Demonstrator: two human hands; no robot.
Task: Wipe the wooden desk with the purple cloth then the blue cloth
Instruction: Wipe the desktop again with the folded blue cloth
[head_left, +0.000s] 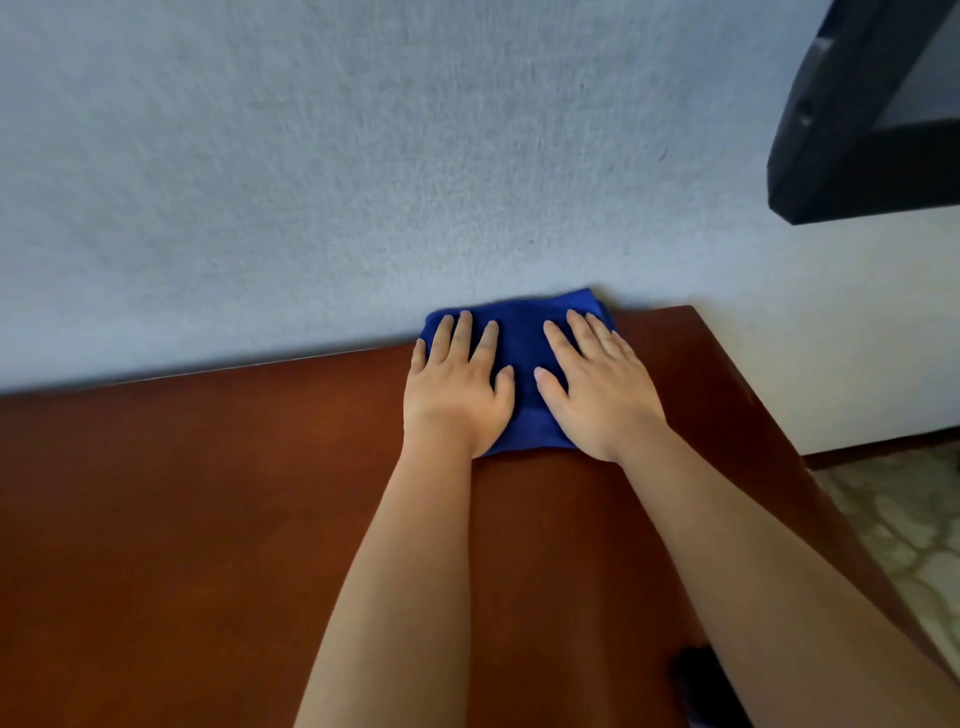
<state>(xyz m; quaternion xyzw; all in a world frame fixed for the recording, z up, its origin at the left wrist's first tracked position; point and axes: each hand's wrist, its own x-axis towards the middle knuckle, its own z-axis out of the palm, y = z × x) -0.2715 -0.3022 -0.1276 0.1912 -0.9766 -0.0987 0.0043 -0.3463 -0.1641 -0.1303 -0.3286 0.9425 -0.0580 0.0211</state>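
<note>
Where reddish-brown wooden surface meets pale blue textured wall, we note folded dark blue cloth lying flat, far edge touching wall, near surface's right rear corner. Left hand pressed palm-down on cloth's left part, fingers straight, spread; grip released. Right hand same on right part, fingers straight, grip released. Hands side by side, apart. Black monitor corner upper right. Patterned floor right of surface. Small dark object at near edge, unidentifiable.
</note>
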